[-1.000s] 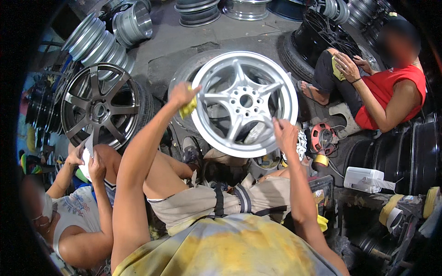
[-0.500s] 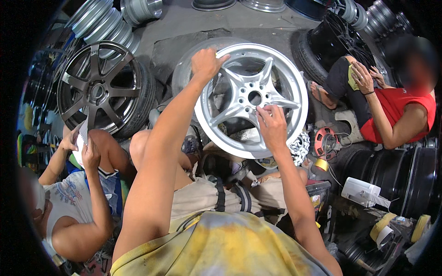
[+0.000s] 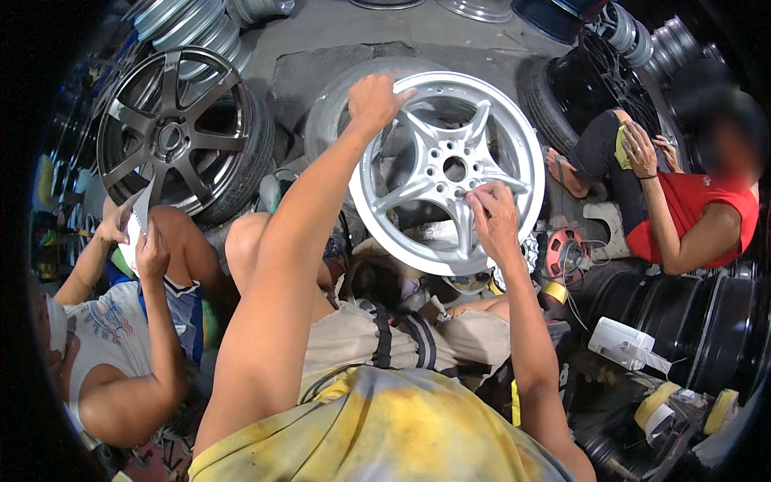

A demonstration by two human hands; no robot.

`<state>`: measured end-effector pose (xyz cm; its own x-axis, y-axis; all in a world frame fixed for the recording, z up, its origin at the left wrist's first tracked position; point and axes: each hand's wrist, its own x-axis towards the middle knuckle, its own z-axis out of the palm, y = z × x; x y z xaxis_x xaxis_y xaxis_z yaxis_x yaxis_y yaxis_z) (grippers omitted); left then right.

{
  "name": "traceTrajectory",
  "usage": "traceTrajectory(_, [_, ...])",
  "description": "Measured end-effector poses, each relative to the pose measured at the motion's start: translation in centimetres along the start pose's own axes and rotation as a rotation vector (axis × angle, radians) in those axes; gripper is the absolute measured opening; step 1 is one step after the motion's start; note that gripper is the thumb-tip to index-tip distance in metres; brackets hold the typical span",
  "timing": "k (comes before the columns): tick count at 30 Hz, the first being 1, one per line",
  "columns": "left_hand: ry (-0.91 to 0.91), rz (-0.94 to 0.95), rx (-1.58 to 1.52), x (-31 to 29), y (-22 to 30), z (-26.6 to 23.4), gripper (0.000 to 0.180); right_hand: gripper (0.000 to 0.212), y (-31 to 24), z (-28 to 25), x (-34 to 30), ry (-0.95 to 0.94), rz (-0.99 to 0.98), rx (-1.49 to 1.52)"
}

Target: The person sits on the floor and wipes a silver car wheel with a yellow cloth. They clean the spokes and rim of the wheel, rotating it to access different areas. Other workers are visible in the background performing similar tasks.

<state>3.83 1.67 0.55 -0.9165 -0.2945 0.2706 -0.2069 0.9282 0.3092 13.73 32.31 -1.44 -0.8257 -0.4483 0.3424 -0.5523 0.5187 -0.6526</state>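
In front of me a silver wheel rim point(image 3: 526, 173) with five spokes leans back, tilted toward me. At its upper left edge is my left hand point(image 3: 374, 103), fingers closed round the lip and thumb stretched along it. My right hand point(image 3: 495, 215) is at the lower right of the hub, palm down, beside a spoke and the bolt holes. Its fingers are bent and drawn together at the metal. Whatever they pinch, if anything, is too small or hidden to make out.
To the left, a person holds a torn white sheet point(image 3: 140, 218) near a dark bronze wheel with a tire point(image 3: 250, 153). A person in a red top point(image 3: 727, 205) sits at right. A red cable reel point(image 3: 564, 251), a white device point(image 3: 621, 343) and black rims point(image 3: 699, 317) lie nearer.
My right hand has moved slightly right, away from the hub, and its fingers are more bent. My left hand keeps its place on the lip. The whole view has shifted a little.
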Motion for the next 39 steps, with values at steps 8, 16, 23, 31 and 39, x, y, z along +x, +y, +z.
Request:
traceTrajectory(8, [-0.023, -0.015, -0.013, -0.5, 0.1, 0.3, 0.054, 0.012, -0.9, 1.9, -0.9, -0.068, -0.084, -0.223])
traceTrajectory(16, [0.018, -0.019, -0.045, -0.1, 0.1, 0.2, 0.052, 0.018, -0.3, 1.6, 2.8, 0.013, -0.177, -0.059])
traceTrajectory(23, [0.077, 0.031, -0.028, -0.1, -0.7, 1.2, 0.059, 0.028, 0.9, 2.7, 2.7, -0.198, -0.278, -0.116])
traceTrajectory(31, [0.021, -0.012, -0.035, -0.1, 0.0, 0.6, 0.055, 0.023, 0.7, 3.1, 2.6, -0.175, -0.169, -0.088])
traceTrajectory(39, [0.006, 0.002, -0.040, 0.0, -0.4, 0.7, 0.058, 0.020, 0.4, 3.7, 2.5, -0.141, -0.162, -0.097])
